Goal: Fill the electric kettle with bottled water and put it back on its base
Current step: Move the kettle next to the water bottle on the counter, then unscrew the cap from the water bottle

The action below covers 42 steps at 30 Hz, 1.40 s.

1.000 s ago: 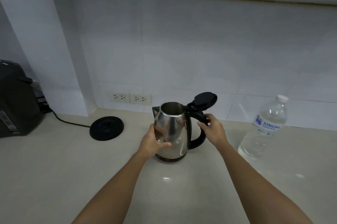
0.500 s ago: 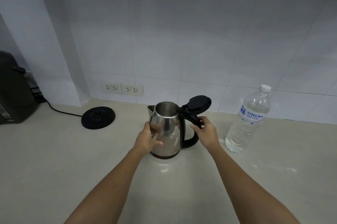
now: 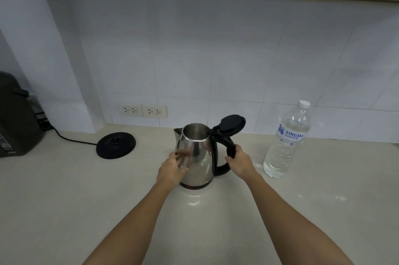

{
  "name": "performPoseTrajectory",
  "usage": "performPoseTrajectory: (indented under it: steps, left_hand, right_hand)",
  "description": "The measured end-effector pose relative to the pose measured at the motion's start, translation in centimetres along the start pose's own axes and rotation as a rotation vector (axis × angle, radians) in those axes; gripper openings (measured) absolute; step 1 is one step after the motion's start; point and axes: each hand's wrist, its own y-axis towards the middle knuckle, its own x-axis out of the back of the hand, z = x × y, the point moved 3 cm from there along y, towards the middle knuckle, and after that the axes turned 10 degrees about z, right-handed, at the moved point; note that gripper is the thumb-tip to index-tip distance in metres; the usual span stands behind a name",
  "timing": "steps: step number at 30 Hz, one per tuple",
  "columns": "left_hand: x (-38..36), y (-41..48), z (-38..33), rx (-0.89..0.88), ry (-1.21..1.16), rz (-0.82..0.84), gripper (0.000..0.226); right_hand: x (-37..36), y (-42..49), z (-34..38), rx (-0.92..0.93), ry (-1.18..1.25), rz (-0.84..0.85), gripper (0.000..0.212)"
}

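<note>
A steel electric kettle [image 3: 199, 154] stands upright on the counter with its black lid [image 3: 232, 123] flipped open. My right hand [image 3: 239, 162] is closed around the kettle's black handle. My left hand [image 3: 172, 170] rests against the kettle's left side, fingers spread on the metal. The round black base [image 3: 116, 145] lies on the counter to the left, apart from the kettle, with its cord running left. A clear capped water bottle [image 3: 286, 141] with a blue label stands to the right of the kettle.
A dark appliance [image 3: 15, 115] sits at the far left of the beige counter [image 3: 64, 200]. Two wall sockets [image 3: 142, 111] are set in the white tiled wall behind the base. An overhead ledge runs along the top.
The kettle stays in place between my hands. My left hand's fingers have loosened and slid a little on the kettle's side; the view has shifted slightly.
</note>
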Motion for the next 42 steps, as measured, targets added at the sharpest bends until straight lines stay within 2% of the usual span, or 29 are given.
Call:
performPoseTrajectory:
  steps: [5,15,19,25,29,36,42]
  left_hand:
    - [0.5,-1.1,-0.5,0.002,-0.033,-0.014,0.044]
    - [-1.5,-4.2,-3.3,-0.21,0.001,0.071,0.038]
    - [-2.8,-4.7,-4.7,-0.255,0.023,0.093,0.027]
    - [-4.3,-4.2,-8.3,-0.343,0.069,0.181,0.029]
    - [-6.3,-3.5,-11.4,-0.403,0.064,0.234,0.038]
    - [-10.2,-0.6,-17.5,-0.437,0.107,0.25,0.046]
    - [-13.7,2.1,-22.0,-0.384,0.048,0.223,0.077]
  right_hand:
    - [0.7,-1.4,1.4,-0.011,-0.105,-0.008,0.038]
    - [2.9,-6.3,2.7,-0.021,-0.32,-0.039,0.061]
    - [5.7,-7.8,3.3,-0.018,-0.384,-0.116,0.058]
    - [11.5,-8.5,3.2,0.0,-0.377,-0.292,0.049]
    - [15.8,-8.1,3.3,0.024,-0.412,-0.384,0.045]
    - [22.2,-5.2,3.3,0.085,-0.447,-0.428,0.044]
    - [25.6,-1.3,2.0,0.131,-0.503,-0.387,0.042]
